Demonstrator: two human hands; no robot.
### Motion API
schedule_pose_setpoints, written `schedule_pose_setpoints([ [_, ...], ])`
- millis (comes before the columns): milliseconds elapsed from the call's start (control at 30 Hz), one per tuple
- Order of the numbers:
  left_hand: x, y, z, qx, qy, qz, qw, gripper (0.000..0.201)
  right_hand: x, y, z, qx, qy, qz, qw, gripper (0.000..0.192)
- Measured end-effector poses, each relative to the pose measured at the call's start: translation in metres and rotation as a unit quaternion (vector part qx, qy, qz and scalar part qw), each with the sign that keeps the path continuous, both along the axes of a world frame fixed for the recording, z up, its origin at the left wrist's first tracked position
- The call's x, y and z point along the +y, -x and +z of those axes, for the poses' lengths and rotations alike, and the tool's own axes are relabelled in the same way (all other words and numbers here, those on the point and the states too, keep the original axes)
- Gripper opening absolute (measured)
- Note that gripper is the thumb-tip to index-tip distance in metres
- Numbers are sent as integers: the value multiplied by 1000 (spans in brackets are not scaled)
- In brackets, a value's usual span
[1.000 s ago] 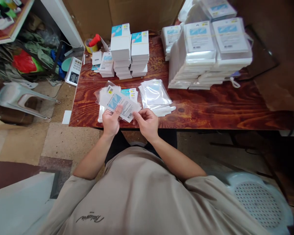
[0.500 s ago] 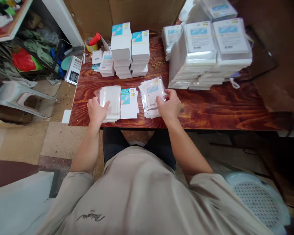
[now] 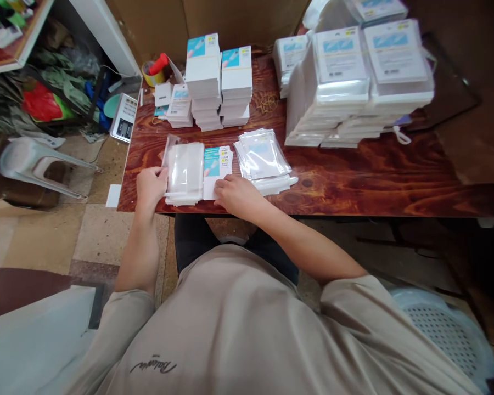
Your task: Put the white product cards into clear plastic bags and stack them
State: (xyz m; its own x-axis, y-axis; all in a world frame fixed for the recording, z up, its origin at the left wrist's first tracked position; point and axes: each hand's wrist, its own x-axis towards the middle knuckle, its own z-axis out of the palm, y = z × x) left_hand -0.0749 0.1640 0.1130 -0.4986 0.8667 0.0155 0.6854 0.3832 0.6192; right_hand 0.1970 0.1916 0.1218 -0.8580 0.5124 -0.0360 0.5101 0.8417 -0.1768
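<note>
Since half a second ago your right hand (image 3: 234, 195) has left the pile of filled sleeves (image 3: 263, 159) and come back across to the near edge of the desk (image 3: 354, 175), while your left hand (image 3: 150, 185) has slid to the left side of the stack of clear plastic sleeves (image 3: 185, 173).

Your left hand's fingers press against the left edge of that stack, thumb at the top sleeve; whether the grip has closed on a sleeve, you cannot tell from here. Your right hand lies on the near end of the stack of printed cards (image 3: 217, 170), fingers curled over it, and its grip is hidden too. Both stacks sit side by side at the near edge, left of the desk's middle, with the filled sleeves just to their right.

This reads as the pick-up step: one card, one sleeve. The next move calls for peeling off only the top item from each stack, since thin sleeves cling together.

Taller card stacks (image 3: 218, 82) stand at the far edge.
</note>
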Motion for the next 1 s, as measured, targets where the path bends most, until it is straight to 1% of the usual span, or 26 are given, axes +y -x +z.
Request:
schedule_pose_setpoints([
  [33,0,-4,0,-76,-37,16,996,25,-1,-1,2,-15,3,8,1000,25],
  [67,0,-9,-1,-163,-70,34,984,23,-2,-4,3,-25,3,15,1000,26],
  [133,2,-19,-4,-312,-119,67,940,23,-3,-12,3,-18,1,21,1000,28],
  [167,3,-23,-5,-357,-135,78,921,24,-3,-18,3,12,0,10,1000,28],
  [200,5,-28,-7,-385,-148,84,907,27,-5,-24,2,65,-1,-17,998,27],
  [233,6,-32,-8,-401,-164,90,897,29,-7,-30,1,142,1,-64,988,27],
  [267,6,-35,-9,-413,-179,94,888,30,-10,-35,0,239,14,-131,962,28],
  [300,7,-39,-10,-427,-192,93,878,31,-13,-39,-1,341,45,-203,917,29],
  [333,8,-42,-10,-445,-205,90,867,31,-18,-43,-2,431,100,-269,855,30],
  [367,8,-46,-11,-464,-218,89,854,30,-22,-44,-4,495,175,-319,789,32],
  [400,8,-51,-11,-484,-229,89,840,30,-27,-44,-6,530,259,-347,729,34],
  [433,8,-56,-11,-503,-236,89,827,30,-31,-43,-8,541,339,-359,680,36],
  [467,7,-62,-10,-520,-242,89,815,30,-33,-40,-11,539,400,-363,646,39],
  [500,7,-68,-9,-533,-247,89,805,31,-35,-37,-14,536,436,-366,624,40],
  [533,6,-74,-9,-544,-250,89,796,32,-35,-34,-17,540,446,-375,607,41],
  [600,3,-87,-7,-560,-250,81,786,33,-33,-27,-23,569,427,-398,580,41],
  [667,0,-96,-7,-568,-247,70,782,34,-30,-22,-26,599,397,-410,562,41],
  [733,-3,-102,-7,-566,-249,69,783,36,-29,-19,-29,619,374,-405,559,41],
  [800,-6,-105,-7,-563,-248,70,786,40,-31,-17,-30,634,356,-395,562,40],
  [900,-12,-106,-6,-562,-221,53,796,45,-35,-14,-31,647,333,-389,566,40],
  [1000,-18,-109,-5,-559,-201,31,804,49,-39,-11,-32,659,326,-386,557,40],
])
